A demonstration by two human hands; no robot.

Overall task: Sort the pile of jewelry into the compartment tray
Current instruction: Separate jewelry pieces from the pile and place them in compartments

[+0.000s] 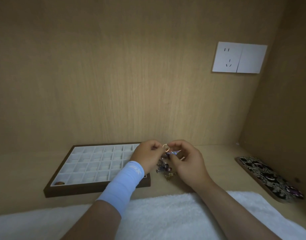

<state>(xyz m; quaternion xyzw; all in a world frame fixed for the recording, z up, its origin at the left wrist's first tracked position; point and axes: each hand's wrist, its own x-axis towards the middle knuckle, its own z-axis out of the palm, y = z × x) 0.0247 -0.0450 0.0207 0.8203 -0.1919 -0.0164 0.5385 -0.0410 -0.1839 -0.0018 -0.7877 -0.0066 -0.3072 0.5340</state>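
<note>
Wooden desk (209, 153) against a panelled wall; the compartment tray (90, 187) holds one brown piece (59, 183) in its near-left cell, so most of the jewelry pile (164, 168) remains; left hand (146, 155) and right hand (185, 161) pinch a gold ring (165, 147), upright, opening toward the camera.

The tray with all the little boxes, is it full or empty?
Nearly empty. The compartment tray shows bare white cells, with one small brown piece in its near-left corner. The left hand hides some cells.
</note>
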